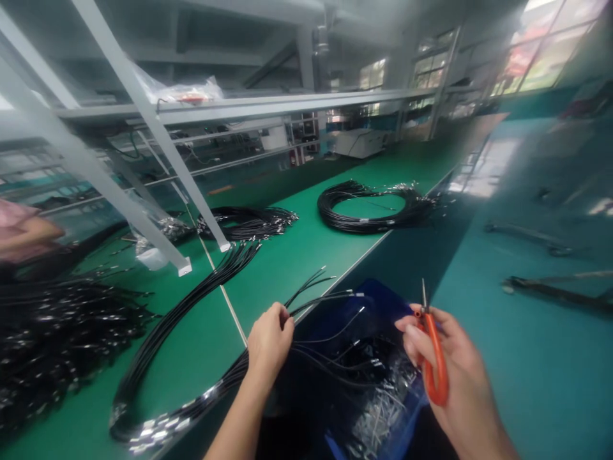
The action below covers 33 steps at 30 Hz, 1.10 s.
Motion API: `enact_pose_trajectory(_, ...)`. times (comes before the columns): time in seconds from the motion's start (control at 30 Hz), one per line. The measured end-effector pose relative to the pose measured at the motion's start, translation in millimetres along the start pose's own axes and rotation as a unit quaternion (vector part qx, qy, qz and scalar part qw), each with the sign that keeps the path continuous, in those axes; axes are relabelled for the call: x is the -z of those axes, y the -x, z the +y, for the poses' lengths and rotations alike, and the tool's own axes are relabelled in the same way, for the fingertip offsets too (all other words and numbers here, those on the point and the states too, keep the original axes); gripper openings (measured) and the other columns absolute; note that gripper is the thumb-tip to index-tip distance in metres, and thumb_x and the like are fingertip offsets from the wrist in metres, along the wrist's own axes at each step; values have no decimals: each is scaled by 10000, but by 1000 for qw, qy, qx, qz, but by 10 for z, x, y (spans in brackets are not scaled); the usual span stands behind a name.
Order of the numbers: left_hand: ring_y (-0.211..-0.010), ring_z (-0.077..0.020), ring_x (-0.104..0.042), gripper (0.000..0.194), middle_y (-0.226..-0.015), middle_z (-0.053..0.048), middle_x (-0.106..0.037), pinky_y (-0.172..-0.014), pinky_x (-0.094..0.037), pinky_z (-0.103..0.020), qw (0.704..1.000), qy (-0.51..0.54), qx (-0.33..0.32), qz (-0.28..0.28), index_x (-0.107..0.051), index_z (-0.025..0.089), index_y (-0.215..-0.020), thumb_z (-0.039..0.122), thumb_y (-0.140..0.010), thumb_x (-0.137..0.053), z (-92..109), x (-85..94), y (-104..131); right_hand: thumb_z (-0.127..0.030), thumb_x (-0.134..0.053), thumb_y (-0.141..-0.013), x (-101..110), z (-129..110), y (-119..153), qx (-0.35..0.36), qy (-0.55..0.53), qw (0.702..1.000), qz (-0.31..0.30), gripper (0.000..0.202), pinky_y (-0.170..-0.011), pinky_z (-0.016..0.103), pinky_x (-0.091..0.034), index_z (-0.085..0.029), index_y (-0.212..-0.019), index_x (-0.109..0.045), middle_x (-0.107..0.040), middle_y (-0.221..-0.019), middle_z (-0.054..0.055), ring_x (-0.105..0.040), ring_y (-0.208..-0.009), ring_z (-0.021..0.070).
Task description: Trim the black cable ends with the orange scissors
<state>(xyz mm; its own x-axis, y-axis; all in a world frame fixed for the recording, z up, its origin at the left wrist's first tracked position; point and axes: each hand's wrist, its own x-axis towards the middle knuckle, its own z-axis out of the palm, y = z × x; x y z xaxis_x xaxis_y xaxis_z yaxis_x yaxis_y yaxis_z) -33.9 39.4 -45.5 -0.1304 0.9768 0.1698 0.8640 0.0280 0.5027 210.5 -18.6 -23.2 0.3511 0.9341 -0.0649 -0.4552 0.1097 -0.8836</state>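
My left hand [271, 335] is closed around the end of a bundle of black cables [165, 329], whose loose ends fan out past my fingers to the right. The bundle curves over the green table [282, 262] in a large open loop. In my right hand [453, 364] is a pair of scissors [437, 367] with orange handles, its narrow blades pointing up and apart from the cables. Below and between my hands sits a blue bin [402, 428] holding small clear and whitish pieces, with several cable ends hanging over it.
Coiled black cables [354, 223] lie farther along the table, and another coil [253, 222] rests near the slanted shelf post [177, 166]. A dark cable pile [62, 345] fills the left. A person's arm [36, 233] shows at the far left.
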Motion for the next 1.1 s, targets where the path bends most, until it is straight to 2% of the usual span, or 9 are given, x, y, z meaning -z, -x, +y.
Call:
enact_pose_trajectory(0.13, -680, -168, -578, 77, -724, 21, -586, -626, -406, -260, 992, 119, -29, -36, -493, 219, -834, 167, -778, -486, 189, 124, -58, -260, -732, -731, -36, -13, -61, -9, -44, 999, -2, 312, -513, 197, -410, -230, -997, -571, -627, -775, 2, -477, -575, 104)
enact_pose_trajectory(0.3, -797, -176, -596, 91, -843, 0, -648, -732, -424, -268, 967, 202, -124, -97, -566, 221, -862, 184, -782, -542, 733, 290, 109, -225, -689, -773, -155, -49, -125, -10, -84, 996, -25, 255, -528, 198, -421, -232, -989, -554, -597, -731, -26, -497, -581, 103)
enact_pose_trajectory(0.43, -769, -186, -562, 53, -804, -11, -646, -727, -392, -296, 960, 144, -217, -104, -605, 227, -828, 200, -808, -563, 1029, 374, 297, -231, -668, -792, -207, -68, -157, -4, -84, 996, -28, 239, -507, 190, -403, -234, -990, -534, -584, -727, -36, -485, -560, 96)
enact_pose_trajectory(0.57, -800, -205, -529, 119, -806, -36, -631, -736, -365, -321, 953, 71, -287, -64, -649, 227, -811, 212, -838, -535, 1109, 362, 391, -215, -682, -777, -221, -76, -122, -11, -73, 996, -42, 268, -486, 182, -380, -224, -995, -526, -553, -685, -55, -463, -523, 85)
enact_pose_trajectory(0.63, -730, -184, -524, 117, -758, -33, -608, -666, -373, -289, 960, 127, -236, -75, -659, 212, -793, 210, -826, -547, 1101, 336, 409, -185, -704, -746, -241, -71, -60, -23, -63, 996, -58, 303, -450, 176, -351, -214, -992, -529, -545, -668, -60, -437, -486, 76)
enact_pose_trajectory(0.7, -625, -147, -502, 79, -675, -14, -573, -579, -364, -247, 953, 242, -141, -117, -647, 180, -739, 205, -788, -589, 1077, 302, 418, -170, -721, -716, -275, -55, 20, -34, -46, 996, -71, 334, -423, 175, -336, -209, -988, -530, -559, -678, -54, -426, -466, 72)
enact_pose_trajectory(0.8, -537, -107, -467, 106, -573, 22, -547, -525, -346, -206, 886, 422, -31, -189, -602, 154, -658, 216, -722, -661, 1028, 247, 430, -187, -737, -682, -341, -18, 127, -44, -35, 995, -78, 387, -448, 198, -393, -219, -1000, -519, -596, -749, -34, -473, -498, 90)
enact_pose_trajectory(0.93, -465, -65, -432, 151, -518, 48, -554, -507, -341, -178, 807, 542, 18, -236, -583, 149, -643, 219, -689, -708, 979, 205, 441, -195, -738, -677, -408, 23, 186, -53, -53, 994, -81, 397, -497, 213, -431, -222, -1005, -515, -624, -794, -15, -518, -546, 103)
enact_pose_trajectory(1.1, -461, -47, -410, 172, -521, 50, -557, -508, -336, -162, 796, 556, 25, -237, -587, 138, -628, 214, -685, -730, 971, 210, 444, -218, -747, -687, -439, 45, 176, -56, -63, 994, -75, 389, -534, 203, -448, -215, -1004, -522, -626, -768, -9, -544, -615, 116)
